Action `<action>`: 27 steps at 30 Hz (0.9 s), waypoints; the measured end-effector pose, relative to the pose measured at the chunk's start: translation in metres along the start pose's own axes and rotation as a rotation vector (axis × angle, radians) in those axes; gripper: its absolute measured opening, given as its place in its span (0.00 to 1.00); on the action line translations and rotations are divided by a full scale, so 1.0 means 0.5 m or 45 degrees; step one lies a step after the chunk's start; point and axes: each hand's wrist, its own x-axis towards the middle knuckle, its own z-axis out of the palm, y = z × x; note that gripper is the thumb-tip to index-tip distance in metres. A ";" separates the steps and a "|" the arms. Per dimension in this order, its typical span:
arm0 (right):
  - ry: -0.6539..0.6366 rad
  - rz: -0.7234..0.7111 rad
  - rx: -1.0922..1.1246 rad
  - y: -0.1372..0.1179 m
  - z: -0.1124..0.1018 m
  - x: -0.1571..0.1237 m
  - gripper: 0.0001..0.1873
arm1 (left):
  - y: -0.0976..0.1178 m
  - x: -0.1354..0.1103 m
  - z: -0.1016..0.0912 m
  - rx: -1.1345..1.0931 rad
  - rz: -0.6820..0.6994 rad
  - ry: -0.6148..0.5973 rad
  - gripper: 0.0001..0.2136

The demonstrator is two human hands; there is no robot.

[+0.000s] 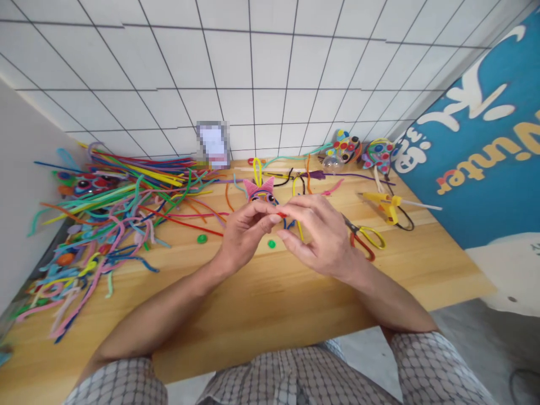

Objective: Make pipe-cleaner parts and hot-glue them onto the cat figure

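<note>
Red is showing between the fingertips: both hands are pinching a small red piece (282,214) above the middle of the wooden worktop (261,315). The left hand (244,233) is gripping it from one side with thumb and forefinger, and the right hand (320,233) is meeting it from the other, fingers curled. Just behind the hands a pink eared figure (259,191) is lying on the wood. Two green buttons (202,239) are sitting near the left hand. A heap of coloured pipe cleaners (118,208) is spreading over the left side. Scissors (365,239) are lying just beside the right hand, with a yellow glue gun (386,205) farther back.
</note>
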 end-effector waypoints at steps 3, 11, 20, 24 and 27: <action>0.028 0.040 -0.010 0.003 -0.005 0.002 0.19 | 0.004 0.001 0.001 -0.032 -0.064 0.015 0.13; 0.030 0.097 -0.022 0.002 0.001 0.002 0.17 | 0.006 0.001 -0.001 -0.068 -0.097 0.044 0.14; -0.020 0.113 0.000 -0.005 0.003 0.004 0.15 | 0.011 0.004 0.000 -0.038 -0.052 0.024 0.14; -0.010 0.080 0.002 -0.005 0.004 0.004 0.15 | 0.010 0.004 0.002 -0.042 -0.048 0.027 0.15; 0.007 0.086 0.007 -0.005 0.005 0.004 0.14 | 0.008 0.004 0.001 -0.034 -0.046 0.031 0.15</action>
